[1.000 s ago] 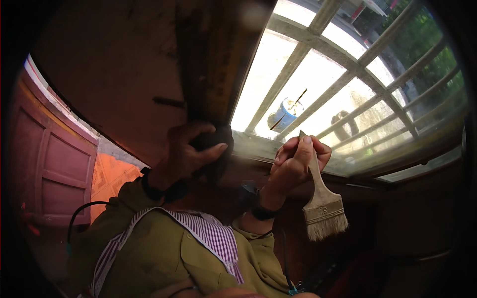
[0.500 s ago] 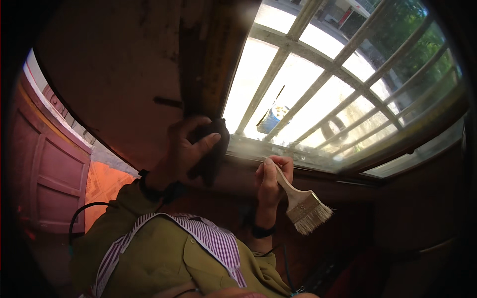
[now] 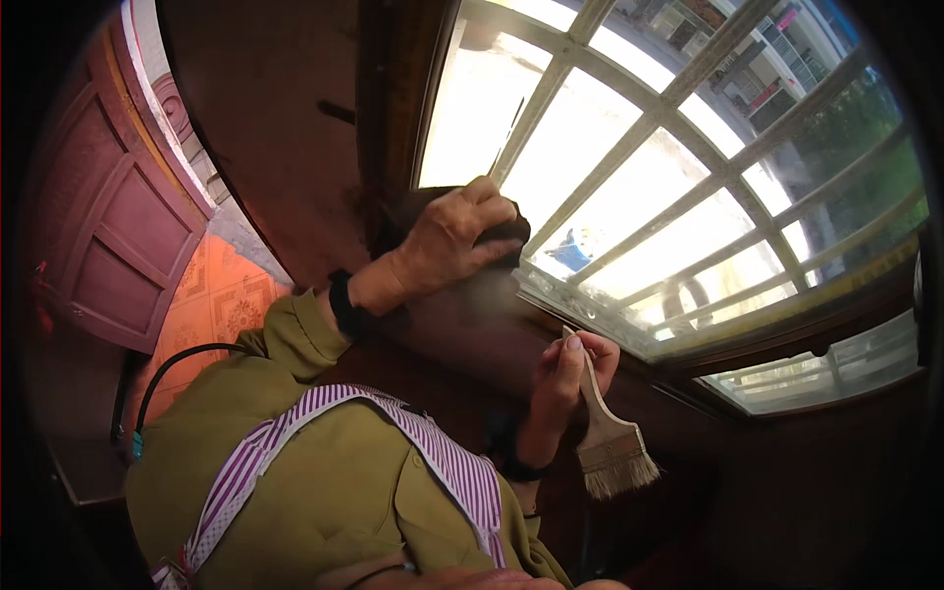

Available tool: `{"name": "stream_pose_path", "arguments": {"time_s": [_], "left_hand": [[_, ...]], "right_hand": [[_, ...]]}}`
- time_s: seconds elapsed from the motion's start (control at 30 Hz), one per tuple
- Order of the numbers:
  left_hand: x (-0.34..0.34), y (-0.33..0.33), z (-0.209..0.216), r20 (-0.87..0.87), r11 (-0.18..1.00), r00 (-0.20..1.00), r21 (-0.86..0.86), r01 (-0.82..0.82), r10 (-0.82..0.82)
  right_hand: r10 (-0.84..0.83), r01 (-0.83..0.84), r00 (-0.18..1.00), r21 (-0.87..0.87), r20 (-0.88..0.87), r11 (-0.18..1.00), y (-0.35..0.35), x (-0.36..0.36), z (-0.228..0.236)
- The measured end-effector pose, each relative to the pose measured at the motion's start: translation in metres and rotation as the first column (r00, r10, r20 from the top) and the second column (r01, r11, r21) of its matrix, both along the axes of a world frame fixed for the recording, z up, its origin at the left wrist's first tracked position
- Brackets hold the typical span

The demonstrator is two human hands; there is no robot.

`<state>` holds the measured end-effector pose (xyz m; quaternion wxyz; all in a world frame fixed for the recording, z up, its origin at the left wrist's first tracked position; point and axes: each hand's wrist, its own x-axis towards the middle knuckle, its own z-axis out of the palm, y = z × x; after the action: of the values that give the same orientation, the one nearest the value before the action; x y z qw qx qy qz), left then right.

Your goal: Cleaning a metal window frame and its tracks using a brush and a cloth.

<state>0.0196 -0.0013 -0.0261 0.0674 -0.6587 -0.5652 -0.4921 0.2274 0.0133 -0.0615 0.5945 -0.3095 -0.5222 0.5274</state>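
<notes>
Brush indoors, blue bucket outside, contents unclear

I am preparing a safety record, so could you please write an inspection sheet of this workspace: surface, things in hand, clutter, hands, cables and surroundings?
Surface: brown window frame, lower side shaded; condition cannot be judged.
Things in hand: flat paintbrush, bristles downward; dark object, kind unclear.
Clutter: blue container outside, beyond the window bars.
Left hand: curled around the dark object, in front of the window's left part.
Right hand: grips the paintbrush handle.
Cables: black cable arcs out beside the left sleeve.
Surroundings: maroon panelled door and orange tiled floor at left.
</notes>
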Motion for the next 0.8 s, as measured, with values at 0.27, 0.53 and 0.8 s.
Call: {"name": "stream_pose_path", "arguments": {"time_s": [0.27, 0.53, 0.8], "left_hand": [[0.079, -0.036, -0.086, 0.328, 0.961, 0.944, -0.272, 0.055, 0.039], [0.021, -0.026, -0.012, 0.35, 0.865, 0.862, 0.214, -0.454, 0.366], [0.035, -0.018, -0.139, 0.231, 0.778, 0.759, 0.015, -0.628, 0.609]], "right_hand": [[0.081, -0.062, 0.986, -0.128, 0.147, 0.99, 0.023, 0.093, -0.021], [0.12, -0.075, 0.976, -0.234, 0.182, 0.969, 0.026, 0.11, -0.019], [0.071, -0.012, 0.976, -0.273, 0.207, 0.962, 0.015, 0.131, -0.035]]}}
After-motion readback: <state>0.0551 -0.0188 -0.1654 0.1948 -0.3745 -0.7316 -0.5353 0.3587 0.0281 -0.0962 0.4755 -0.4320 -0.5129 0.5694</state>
